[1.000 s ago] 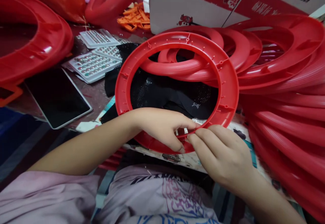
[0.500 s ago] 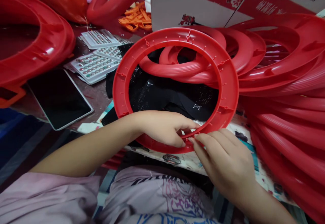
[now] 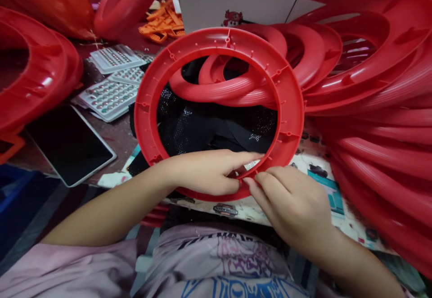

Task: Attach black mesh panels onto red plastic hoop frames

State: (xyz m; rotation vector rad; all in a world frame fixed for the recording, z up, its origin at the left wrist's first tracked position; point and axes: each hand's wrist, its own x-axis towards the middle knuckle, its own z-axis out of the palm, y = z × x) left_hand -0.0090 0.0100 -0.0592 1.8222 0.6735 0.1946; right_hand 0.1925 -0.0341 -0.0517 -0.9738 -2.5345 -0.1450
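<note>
The left hand (image 3: 216, 172) grips the near side of a red ring (image 3: 290, 109), forefinger along the inner edge and thumb on the band. The right hand (image 3: 297, 203) is curled, its thumb and finger drawn together at the band just beside the left thumb; whether they pinch anything small, I cannot tell. The ring is in front of the person's body, ribs and pegs showing. Through its opening appear black cloth (image 3: 216, 129) with shiny dots and parts of other rings (image 3: 222, 88). More rings crowd the right side. To the left are trays (image 3: 111, 95) of small round pieces, a tablet (image 3: 70, 142) and further rings. Beyond sit orange parts (image 3: 165, 21) and a printed box (image 3: 205, 5).
</note>
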